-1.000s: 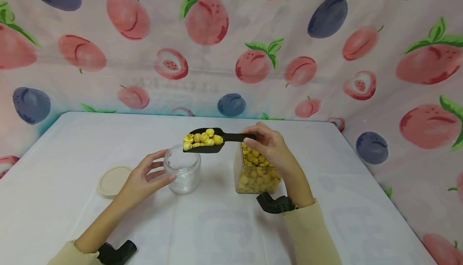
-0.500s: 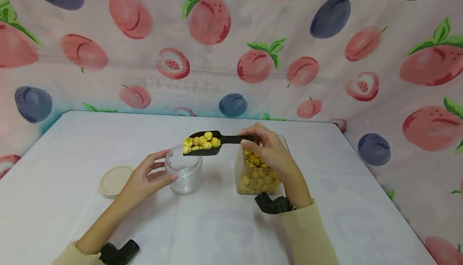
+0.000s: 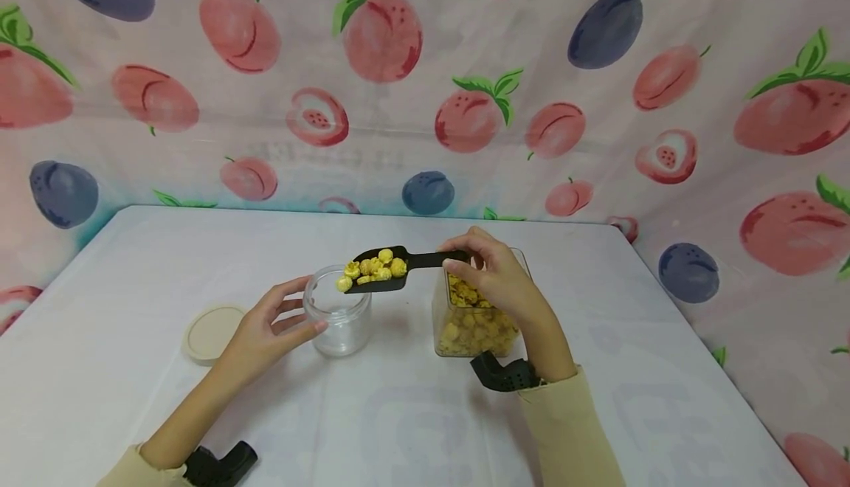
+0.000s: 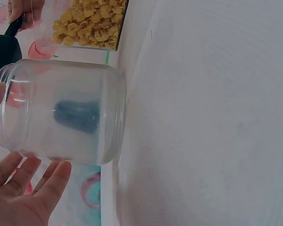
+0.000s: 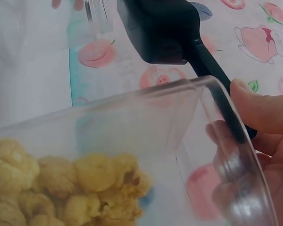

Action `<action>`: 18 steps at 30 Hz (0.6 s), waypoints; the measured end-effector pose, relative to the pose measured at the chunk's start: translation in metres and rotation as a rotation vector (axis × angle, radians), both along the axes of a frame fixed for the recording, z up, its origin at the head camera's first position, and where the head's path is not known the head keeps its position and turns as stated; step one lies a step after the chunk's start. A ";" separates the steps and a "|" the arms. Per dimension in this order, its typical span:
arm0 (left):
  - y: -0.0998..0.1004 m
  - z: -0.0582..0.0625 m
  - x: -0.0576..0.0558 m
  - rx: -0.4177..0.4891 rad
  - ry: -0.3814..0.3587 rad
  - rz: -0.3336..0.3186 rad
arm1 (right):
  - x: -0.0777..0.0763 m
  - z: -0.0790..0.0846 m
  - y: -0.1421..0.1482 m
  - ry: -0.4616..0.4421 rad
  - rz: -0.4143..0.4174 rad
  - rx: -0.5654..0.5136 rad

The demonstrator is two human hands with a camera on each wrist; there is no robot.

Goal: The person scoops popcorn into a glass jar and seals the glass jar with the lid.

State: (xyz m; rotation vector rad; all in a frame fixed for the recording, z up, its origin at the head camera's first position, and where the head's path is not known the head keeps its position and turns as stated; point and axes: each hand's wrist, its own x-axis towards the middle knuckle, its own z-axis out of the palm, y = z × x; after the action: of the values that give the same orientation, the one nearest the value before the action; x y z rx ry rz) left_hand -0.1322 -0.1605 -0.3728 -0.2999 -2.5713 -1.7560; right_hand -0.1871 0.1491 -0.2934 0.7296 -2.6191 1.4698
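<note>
My right hand (image 3: pixel 496 271) grips a black scoop (image 3: pixel 425 260) by the end of its handle. Yellow popcorn (image 3: pixel 377 268) lies in the scoop, and its front lip reaches over the mouth of a clear round jar (image 3: pixel 344 333). My left hand (image 3: pixel 265 330) holds the jar near its rim, thumb in front and fingers along the far left side. Nothing shows inside the jar in the left wrist view, where it stands upright on the table. Below my right hand is a clear square container (image 3: pixel 440 323) partly filled with popcorn (image 5: pixel 85 188).
A cream round lid (image 3: pixel 212 333) lies on the white table (image 3: pixel 398 428), left of the jar and beside my left forearm. A fruit-print cloth (image 3: pixel 385 118) rises behind the table and along its right side. Black camera mounts (image 3: pixel 505 375) sit on both wrists.
The scoop has come down a little and its front lip now tips lower toward the jar. Popcorn has shifted to the lip. My left hand and the jar stay in place.
</note>
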 end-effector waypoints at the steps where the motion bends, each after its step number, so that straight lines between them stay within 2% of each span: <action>1: 0.000 0.000 0.000 -0.003 0.000 0.001 | 0.000 0.000 0.000 0.010 -0.002 0.008; 8: -0.001 0.001 0.002 -0.011 -0.004 -0.003 | 0.001 0.000 -0.002 0.047 0.003 0.056; 18: 0.001 0.004 0.000 -0.011 -0.003 0.006 | -0.001 0.008 0.000 0.022 -0.014 0.112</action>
State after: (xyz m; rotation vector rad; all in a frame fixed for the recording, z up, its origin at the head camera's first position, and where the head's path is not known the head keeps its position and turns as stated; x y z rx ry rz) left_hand -0.1321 -0.1593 -0.3693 -0.2889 -2.5815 -1.7427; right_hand -0.1879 0.1486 -0.2856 0.7312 -2.7022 1.3133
